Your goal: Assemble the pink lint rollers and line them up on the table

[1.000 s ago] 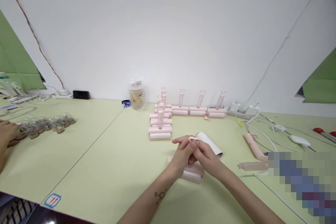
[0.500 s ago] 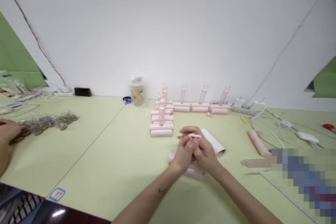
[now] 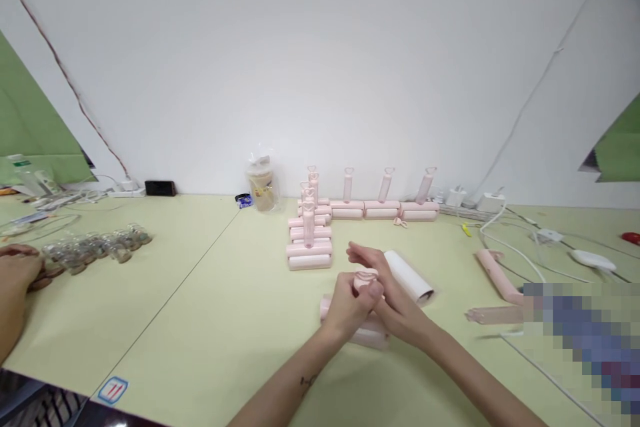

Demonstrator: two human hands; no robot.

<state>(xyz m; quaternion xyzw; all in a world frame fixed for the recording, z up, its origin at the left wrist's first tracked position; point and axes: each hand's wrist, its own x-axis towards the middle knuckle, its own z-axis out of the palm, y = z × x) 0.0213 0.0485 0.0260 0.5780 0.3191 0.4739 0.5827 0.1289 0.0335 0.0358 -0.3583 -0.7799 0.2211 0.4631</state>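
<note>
My left hand (image 3: 350, 303) is closed round the pink handle (image 3: 365, 277) of a lint roller, whose heart-shaped end pokes out above my thumb. My right hand (image 3: 387, 297) lies beside and partly behind it, fingers stretched out toward the far side and touching the handle. The roller's pink base (image 3: 373, 335) rests on the pale green table (image 3: 215, 320) under both hands. A white paper roll (image 3: 410, 277) lies just beyond my right hand.
Several finished pink lint rollers (image 3: 310, 240) stand stacked and in a row (image 3: 383, 207) further back. A loose pink handle (image 3: 495, 273) and cables (image 3: 525, 247) lie at the right. Small glass jars (image 3: 95, 247) and another person's hand (image 3: 15, 273) are at the left. A wrapped cup (image 3: 261, 185) stands by the wall.
My hands were clasped together over the handle; now the right hand's fingers have opened and stretched forward, while the left stays wrapped round the handle, slightly lower.
</note>
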